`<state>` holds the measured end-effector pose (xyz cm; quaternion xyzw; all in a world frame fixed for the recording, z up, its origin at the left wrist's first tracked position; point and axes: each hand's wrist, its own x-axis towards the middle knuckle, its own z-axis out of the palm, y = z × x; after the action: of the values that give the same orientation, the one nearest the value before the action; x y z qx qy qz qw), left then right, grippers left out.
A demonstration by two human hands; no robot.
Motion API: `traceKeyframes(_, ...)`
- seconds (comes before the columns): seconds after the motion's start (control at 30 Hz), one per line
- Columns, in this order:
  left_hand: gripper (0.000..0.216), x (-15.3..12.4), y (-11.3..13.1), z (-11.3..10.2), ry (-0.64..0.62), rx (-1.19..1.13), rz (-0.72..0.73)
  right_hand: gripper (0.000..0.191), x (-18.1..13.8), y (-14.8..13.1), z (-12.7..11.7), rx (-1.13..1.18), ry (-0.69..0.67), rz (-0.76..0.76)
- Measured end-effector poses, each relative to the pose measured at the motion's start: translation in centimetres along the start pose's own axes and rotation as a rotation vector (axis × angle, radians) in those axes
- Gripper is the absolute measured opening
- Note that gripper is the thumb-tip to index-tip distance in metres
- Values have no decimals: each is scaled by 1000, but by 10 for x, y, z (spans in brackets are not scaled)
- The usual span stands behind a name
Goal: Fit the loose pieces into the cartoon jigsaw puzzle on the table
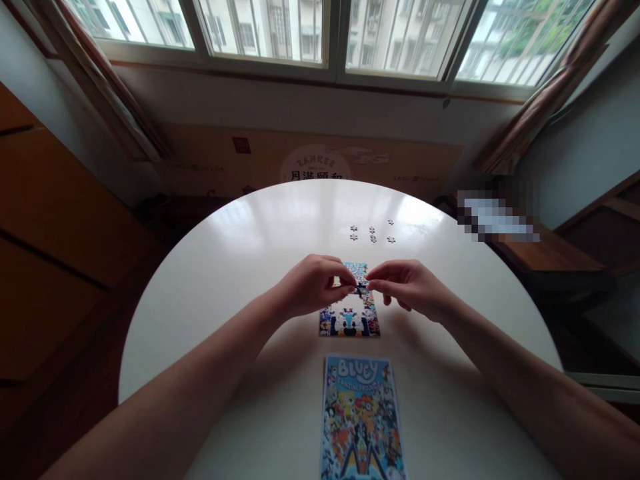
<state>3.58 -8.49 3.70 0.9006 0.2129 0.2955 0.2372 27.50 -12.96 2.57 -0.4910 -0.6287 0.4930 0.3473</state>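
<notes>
A partly assembled jigsaw puzzle (350, 323) lies on the white table, with a gap in its middle where the table shows through. Above that gap, my left hand (320, 283) pinches a small dark puzzle piece (359, 291) between thumb and fingertips. My right hand (407, 283) is just to the right over the puzzle's edge, its thumb and index finger closed together; what they hold, if anything, is too small to make out. Nearer to me lies a colourful Bluey picture sheet (359, 417), flat below the puzzle.
Several loose puzzle pieces (373, 231) are spread beyond the puzzle. The round white table (210, 280) has a curved edge on both sides. A cardboard box (200, 157) stands behind it under the window, and a wooden piece of furniture (555, 247) is at right.
</notes>
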Motion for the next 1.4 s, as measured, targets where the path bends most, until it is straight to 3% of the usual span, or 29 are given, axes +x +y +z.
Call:
traceKeyframes(0.17, 9, 1, 0, 2, -11, 29, 11, 18, -2, 7, 3, -237, 93, -357)
traceKeyframes(0.3, 9, 3, 1, 4, -14, 33, -5, 17, -3, 4, 1, -388, 57, -465)
traceKeyframes(0.7, 11, 3, -3, 7, -32, 41, -16, 16, -3, 3, 1, -442, 44, -537)
traceKeyframes(1.4, 11, 4, -2, 6, -42, 31, 5, 21, -4, 3, 3, -455, 65, -476)
